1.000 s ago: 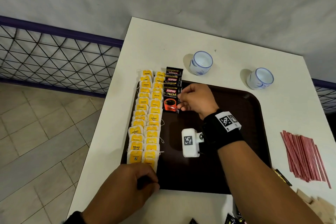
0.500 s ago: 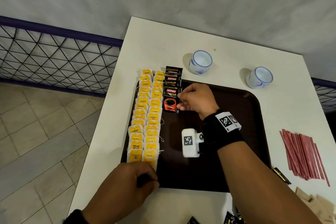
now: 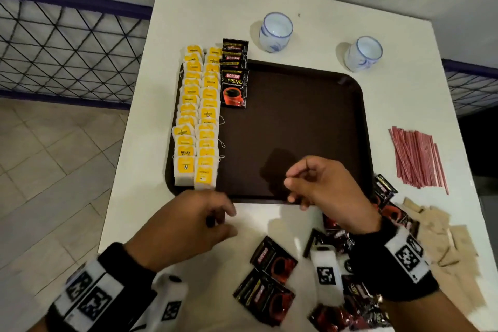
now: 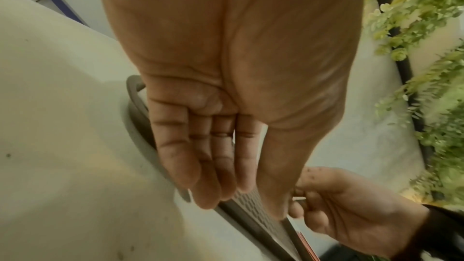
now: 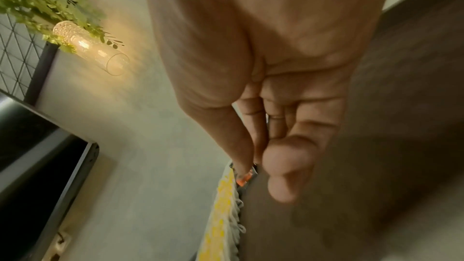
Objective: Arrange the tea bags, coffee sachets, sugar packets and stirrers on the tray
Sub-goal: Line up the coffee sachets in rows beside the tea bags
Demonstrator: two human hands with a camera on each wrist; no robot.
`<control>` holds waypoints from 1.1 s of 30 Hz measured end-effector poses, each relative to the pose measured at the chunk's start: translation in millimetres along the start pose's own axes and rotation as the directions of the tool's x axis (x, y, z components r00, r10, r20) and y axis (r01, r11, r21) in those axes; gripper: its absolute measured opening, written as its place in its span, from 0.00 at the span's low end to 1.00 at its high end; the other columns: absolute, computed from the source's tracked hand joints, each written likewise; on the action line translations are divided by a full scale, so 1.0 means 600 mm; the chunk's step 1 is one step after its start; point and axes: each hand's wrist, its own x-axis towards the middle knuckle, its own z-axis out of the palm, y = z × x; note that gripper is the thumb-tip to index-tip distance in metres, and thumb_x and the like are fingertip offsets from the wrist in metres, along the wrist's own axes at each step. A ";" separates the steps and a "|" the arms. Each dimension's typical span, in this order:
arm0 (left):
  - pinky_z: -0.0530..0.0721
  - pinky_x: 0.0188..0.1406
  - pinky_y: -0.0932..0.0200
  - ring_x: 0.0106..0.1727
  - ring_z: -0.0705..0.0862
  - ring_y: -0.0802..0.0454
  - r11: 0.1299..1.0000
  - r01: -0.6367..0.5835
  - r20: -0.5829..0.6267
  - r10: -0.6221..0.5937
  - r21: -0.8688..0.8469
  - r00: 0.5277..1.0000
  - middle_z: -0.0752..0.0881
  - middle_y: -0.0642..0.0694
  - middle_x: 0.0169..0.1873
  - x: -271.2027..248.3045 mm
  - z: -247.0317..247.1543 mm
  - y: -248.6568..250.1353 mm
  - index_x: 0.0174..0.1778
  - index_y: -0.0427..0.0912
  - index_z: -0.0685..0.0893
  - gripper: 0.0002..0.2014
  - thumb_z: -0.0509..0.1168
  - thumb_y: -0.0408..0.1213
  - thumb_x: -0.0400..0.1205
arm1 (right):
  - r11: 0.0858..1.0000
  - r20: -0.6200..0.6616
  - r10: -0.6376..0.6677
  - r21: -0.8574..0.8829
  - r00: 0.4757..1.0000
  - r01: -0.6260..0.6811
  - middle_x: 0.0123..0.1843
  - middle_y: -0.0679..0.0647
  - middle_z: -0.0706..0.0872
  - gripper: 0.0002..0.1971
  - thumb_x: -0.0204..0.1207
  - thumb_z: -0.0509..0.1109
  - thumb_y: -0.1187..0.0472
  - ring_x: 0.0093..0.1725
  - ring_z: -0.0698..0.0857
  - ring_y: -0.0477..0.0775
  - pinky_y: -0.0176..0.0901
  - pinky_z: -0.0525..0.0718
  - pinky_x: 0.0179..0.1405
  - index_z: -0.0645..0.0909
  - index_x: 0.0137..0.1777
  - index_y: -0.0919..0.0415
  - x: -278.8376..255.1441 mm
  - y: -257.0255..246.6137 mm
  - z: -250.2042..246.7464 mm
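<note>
Two rows of yellow tea bags (image 3: 196,116) line the left edge of a dark tray (image 3: 296,121) on the white worktop (image 3: 194,19), four coffee sachets (image 3: 234,75) beside them at the far end. More sachets (image 3: 272,275), sugar packets (image 3: 442,237) and red stirrers (image 3: 417,159) lie off the tray, near right. Both grips hold nothing: left hand (image 3: 186,226) loosely curled at the tray's near edge, right hand (image 3: 328,194) relaxed above it.

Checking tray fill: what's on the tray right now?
On the tray: two overlapping columns of yellow tea bags along its left side, and beside them a short overlapping column of black coffee sachets. How many sachets lie underneath is hidden.
</note>
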 end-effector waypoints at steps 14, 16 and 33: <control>0.75 0.75 0.47 0.80 0.62 0.50 0.857 -0.243 0.318 0.098 0.455 0.943 0.56 0.54 0.83 -0.043 0.132 0.054 0.83 0.61 0.57 0.59 0.74 0.75 0.57 | 0.896 0.095 -0.055 -0.435 0.994 0.091 0.45 0.45 0.87 0.11 0.73 0.81 0.55 0.41 0.85 0.43 0.35 0.85 0.44 0.85 0.52 0.49 -0.141 0.119 -0.006; 0.73 0.74 0.46 0.81 0.62 0.47 0.799 -0.284 0.343 0.104 0.530 0.934 0.56 0.51 0.85 -0.043 0.144 0.057 0.84 0.60 0.57 0.63 0.73 0.78 0.53 | 0.894 0.050 -0.069 -0.440 0.996 0.085 0.45 0.45 0.87 0.11 0.73 0.81 0.56 0.41 0.85 0.42 0.31 0.83 0.43 0.85 0.52 0.49 -0.148 0.122 -0.020; 0.81 0.59 0.48 0.70 0.74 0.48 0.690 -0.419 0.344 0.255 0.590 0.904 0.74 0.50 0.72 -0.042 0.168 0.064 0.80 0.61 0.67 0.40 0.65 0.66 0.70 | 0.642 -0.110 -0.051 -0.765 0.993 -0.051 0.66 0.51 0.71 0.29 0.75 0.77 0.52 0.64 0.79 0.56 0.49 0.86 0.55 0.72 0.73 0.54 -0.173 0.175 -0.025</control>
